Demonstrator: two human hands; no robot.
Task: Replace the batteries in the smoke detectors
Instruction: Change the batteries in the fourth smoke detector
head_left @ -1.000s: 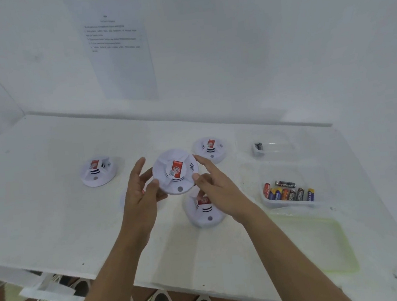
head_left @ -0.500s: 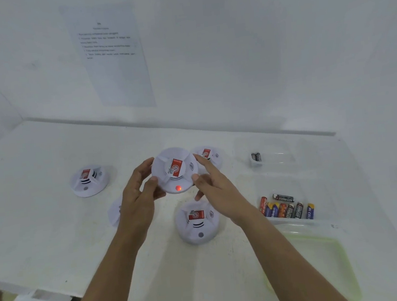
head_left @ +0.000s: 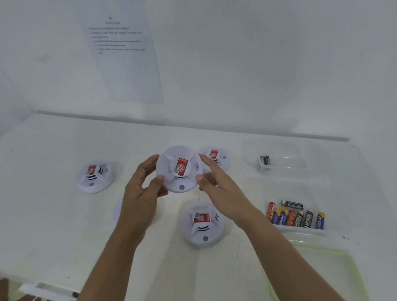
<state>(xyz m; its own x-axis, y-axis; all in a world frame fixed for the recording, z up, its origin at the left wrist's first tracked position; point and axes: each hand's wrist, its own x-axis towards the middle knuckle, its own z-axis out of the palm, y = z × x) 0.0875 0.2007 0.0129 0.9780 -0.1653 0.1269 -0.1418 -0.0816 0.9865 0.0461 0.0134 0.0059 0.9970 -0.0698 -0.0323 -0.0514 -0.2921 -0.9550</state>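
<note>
Both hands on one unit: left hand and right hand grip a smoke detector by its rim, held above mid-worktop.
Fingers and thumbs curl round the edge, label side up. Also on the worktop: left detector, back detector partly behind the right fingers, front detector toward the front edge. Loose batteries lie in a clear tray near the right edge, with a battery pair in a small box behind it.

Printed sheet fixed to white wall above white table; green-rimmed clear tray at table's near right; patterned floor below
</note>
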